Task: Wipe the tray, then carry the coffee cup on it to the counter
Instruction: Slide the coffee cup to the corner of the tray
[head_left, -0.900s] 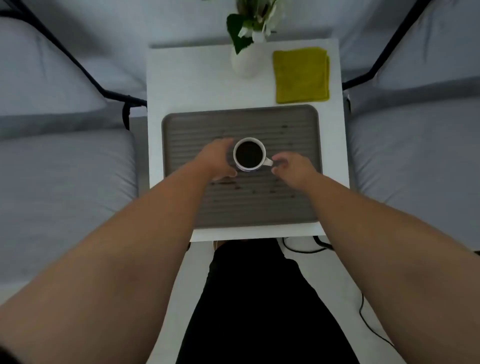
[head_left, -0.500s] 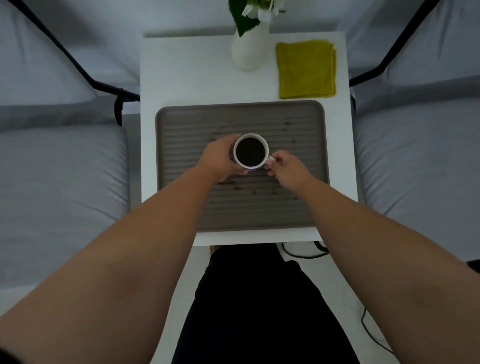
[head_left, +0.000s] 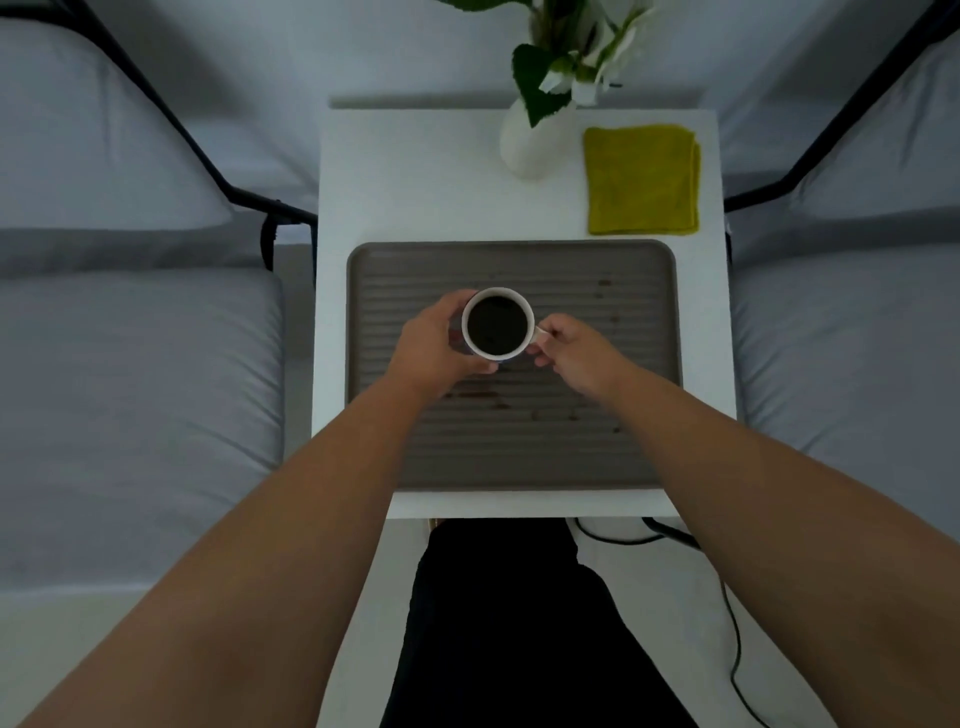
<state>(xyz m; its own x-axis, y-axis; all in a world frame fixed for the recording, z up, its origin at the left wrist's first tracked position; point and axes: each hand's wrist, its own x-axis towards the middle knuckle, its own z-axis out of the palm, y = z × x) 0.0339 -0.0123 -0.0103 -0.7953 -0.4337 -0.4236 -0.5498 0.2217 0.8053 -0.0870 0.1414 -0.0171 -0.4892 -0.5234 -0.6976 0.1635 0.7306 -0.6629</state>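
- One white ceramic coffee cup, full of dark coffee, sits over the middle-left of the tray; whether its base touches the tray or is raised off it cannot be told from above.
- One grey-brown rectangular ribbed plastic tray lies flat on the near half of the white square counter, with several small dark brown stains scattered on its ribs, mostly near the cup and toward the right side.
- Two bare hands are on the cup. The left hand wraps the cup's left wall, its fingers curled round the far side and the thumb pressed on the near side.
- The right hand pinches the cup's small handle at the cup's right, its fingers bunched together on it.
- One yellow-green folded cloth lies flat at the far right corner of the counter, just beyond the tray's far edge and apart from it.
- One white ceramic vase with green leaves and white flowers stands upright just left of the cloth.
- Two grey cushioned seats with black metal frames flank the counter, one on each side.
- One black cable trails over the pale floor at lower right.
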